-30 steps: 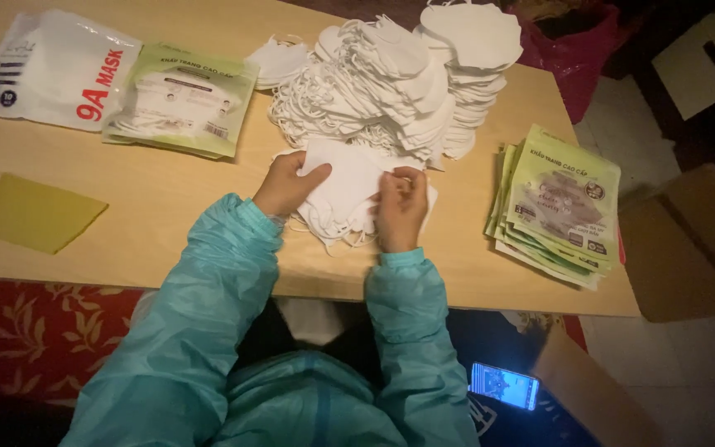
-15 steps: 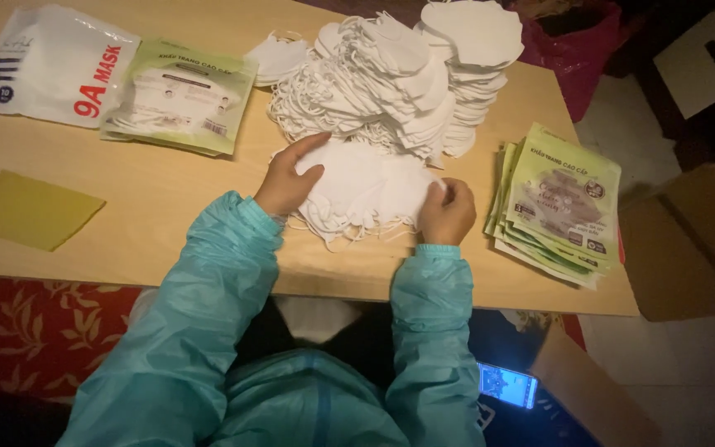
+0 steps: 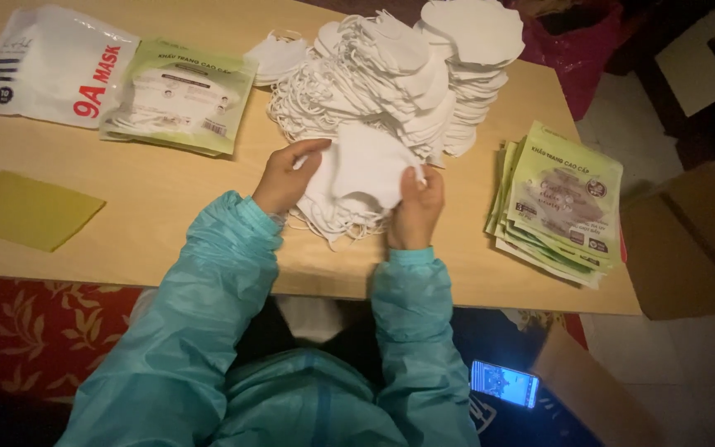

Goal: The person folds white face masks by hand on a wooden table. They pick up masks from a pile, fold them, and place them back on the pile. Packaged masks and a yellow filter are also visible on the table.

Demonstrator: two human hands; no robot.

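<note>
A small stack of white face masks point(image 3: 359, 175) is lifted a little off the wooden table point(image 3: 167, 207), ear loops dangling beneath. My left hand point(image 3: 285, 175) grips the stack's left edge. My right hand point(image 3: 418, 209) pinches its right edge from below. Both arms wear teal sleeves. Just beyond the hands lies a big loose heap of white masks point(image 3: 391, 79).
A pile of green printed pouches point(image 3: 563, 203) sits right of my hands. At the far left lie a filled green pouch point(image 3: 182, 103), a white bag point(image 3: 47, 66) and a yellow sheet point(image 3: 31, 211). A cardboard box point(image 3: 688, 240) stands off the table's right edge; a lit phone point(image 3: 504, 383) rests below.
The hands have gathered the flat masks into a tighter stack and raised it off the table. My right hand moved back in from the right edge.
</note>
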